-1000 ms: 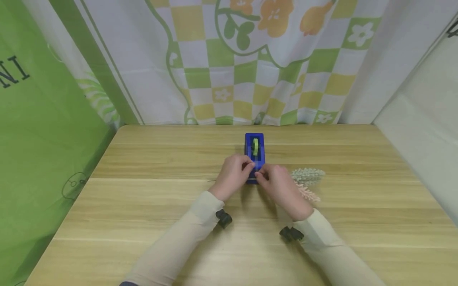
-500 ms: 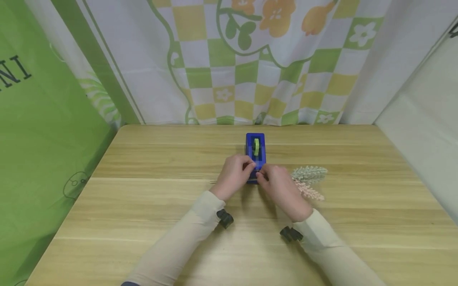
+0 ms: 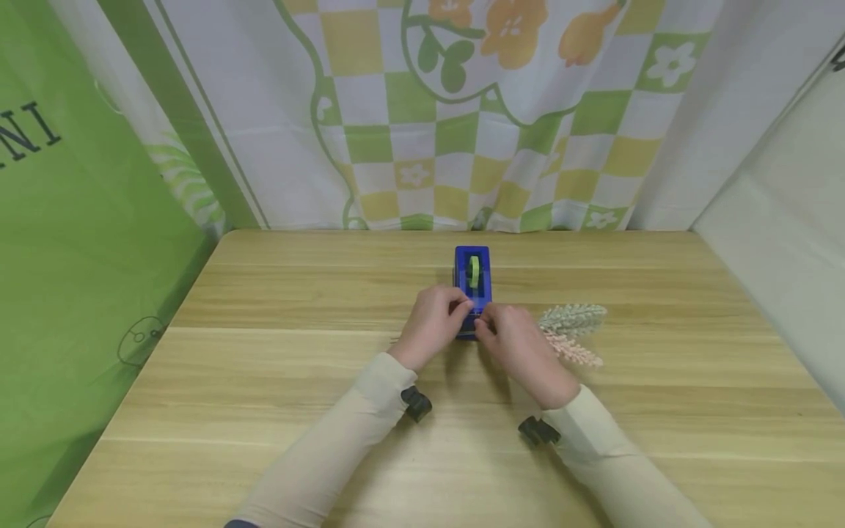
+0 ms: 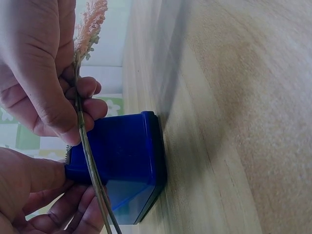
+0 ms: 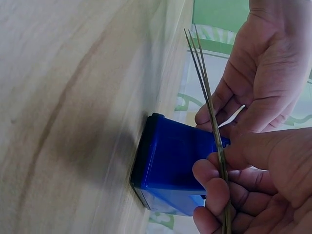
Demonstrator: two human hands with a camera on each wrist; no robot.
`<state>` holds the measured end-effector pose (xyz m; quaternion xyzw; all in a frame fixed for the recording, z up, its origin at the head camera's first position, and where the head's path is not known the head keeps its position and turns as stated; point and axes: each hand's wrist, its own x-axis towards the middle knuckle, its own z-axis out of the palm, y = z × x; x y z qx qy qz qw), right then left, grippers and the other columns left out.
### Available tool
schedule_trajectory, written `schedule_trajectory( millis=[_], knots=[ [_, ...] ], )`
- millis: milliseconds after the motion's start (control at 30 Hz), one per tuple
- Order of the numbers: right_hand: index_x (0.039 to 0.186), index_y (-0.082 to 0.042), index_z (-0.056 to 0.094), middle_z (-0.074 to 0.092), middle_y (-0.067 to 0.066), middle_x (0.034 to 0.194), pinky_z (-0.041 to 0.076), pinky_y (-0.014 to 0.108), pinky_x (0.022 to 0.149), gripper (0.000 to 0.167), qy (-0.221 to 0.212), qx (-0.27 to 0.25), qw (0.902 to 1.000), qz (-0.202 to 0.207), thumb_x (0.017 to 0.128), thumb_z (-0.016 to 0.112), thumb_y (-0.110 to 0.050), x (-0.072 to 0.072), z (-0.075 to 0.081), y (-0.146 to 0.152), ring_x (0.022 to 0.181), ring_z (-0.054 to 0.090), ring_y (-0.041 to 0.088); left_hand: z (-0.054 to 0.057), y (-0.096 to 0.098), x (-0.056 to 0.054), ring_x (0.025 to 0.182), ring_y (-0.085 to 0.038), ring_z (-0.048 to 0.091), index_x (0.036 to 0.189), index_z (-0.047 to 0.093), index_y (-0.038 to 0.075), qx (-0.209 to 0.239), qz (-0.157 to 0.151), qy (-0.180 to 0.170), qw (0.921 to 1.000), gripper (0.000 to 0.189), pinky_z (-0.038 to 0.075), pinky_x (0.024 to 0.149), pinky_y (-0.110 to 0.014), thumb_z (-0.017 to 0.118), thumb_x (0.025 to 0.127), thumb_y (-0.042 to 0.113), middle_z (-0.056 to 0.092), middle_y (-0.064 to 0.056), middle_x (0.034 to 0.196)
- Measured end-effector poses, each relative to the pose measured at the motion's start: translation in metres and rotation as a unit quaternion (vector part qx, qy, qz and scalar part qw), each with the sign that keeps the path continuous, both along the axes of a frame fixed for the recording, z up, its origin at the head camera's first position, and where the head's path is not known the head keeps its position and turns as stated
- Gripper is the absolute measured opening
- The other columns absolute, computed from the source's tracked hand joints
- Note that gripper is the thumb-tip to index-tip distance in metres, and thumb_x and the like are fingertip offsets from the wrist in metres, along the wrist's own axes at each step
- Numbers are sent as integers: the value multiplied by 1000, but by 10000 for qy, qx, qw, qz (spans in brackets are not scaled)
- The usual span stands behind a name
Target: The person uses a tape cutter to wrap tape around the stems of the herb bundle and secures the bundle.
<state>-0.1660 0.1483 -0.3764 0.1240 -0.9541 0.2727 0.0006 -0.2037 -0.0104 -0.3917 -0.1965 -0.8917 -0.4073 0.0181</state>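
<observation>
A blue tape dispenser (image 3: pixel 473 282) with a green core showing inside its roll stands in front of both hands. My left hand (image 3: pixel 430 323) brings thumb and forefinger together at the front end of the dispenser, pinching the clear tape (image 3: pixel 477 299) near the serrated cutter (image 4: pixel 68 154). My right hand (image 3: pixel 521 348) pinches a few thin stems (image 5: pixel 210 109) between thumb and curled fingers, right in front of the dispenser. From its far side emerge a pale green flower sprig (image 3: pixel 573 320) and a pink flower sprig (image 3: pixel 576 350). The bare stem ends point left, past the left hand.
The wooden table (image 3: pixel 264 396) reaches back to a checked, flowered curtain (image 3: pixel 455 147). A green cloth (image 3: pixel 79 279) hangs at the left and a white one (image 3: pixel 785 220) at the right. Small dark cameras (image 3: pixel 416 403) sit on both wrists.
The flower sprigs have shifted slightly right and up, and less stem shows left of my left hand. Both hands stay almost in place at the dispenser.
</observation>
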Motion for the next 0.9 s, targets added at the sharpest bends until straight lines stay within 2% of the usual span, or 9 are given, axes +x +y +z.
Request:
schedule_trajectory(
  millis=[267, 533, 800, 900],
  knots=[
    [74, -8, 57, 56, 3, 67, 39, 25, 54, 26, 61, 39, 9999, 139, 99, 65, -8, 1, -4, 3, 59, 48, 14, -1, 0, 0, 87, -22, 71, 96, 79, 2, -27, 21, 0, 10000, 20, 55, 75, -28, 63, 104, 13, 79, -11, 96],
    [81, -5, 62, 61, 4, 70, 42, 24, 55, 21, 154, -165, 9994, 245, 101, 65, -9, 2, -6, 6, 60, 50, 14, -3, 0, 0, 83, -19, 68, 98, 79, 2, 97, 52, -31, 9999, 21, 56, 75, -28, 63, 105, 14, 79, -12, 96],
    [86, -7, 62, 59, 2, 72, 43, 24, 55, 19, 240, -428, 9979, 425, 104, 63, -12, 12, 0, 11, 61, 48, 11, -5, -10, 15, 84, -19, 66, 107, 74, -2, 330, 291, 197, 9988, 20, 57, 78, -28, 61, 105, 13, 74, -13, 96],
    [89, -7, 66, 62, 2, 76, 44, 24, 57, 16, 316, -443, 9975, 460, 104, 64, -13, 16, 3, 12, 64, 50, 11, 0, -15, 23, 78, -15, 61, 102, 75, 2, 49, 96, 293, 9995, 21, 54, 72, -26, 61, 106, 17, 70, -8, 89]
  ],
)
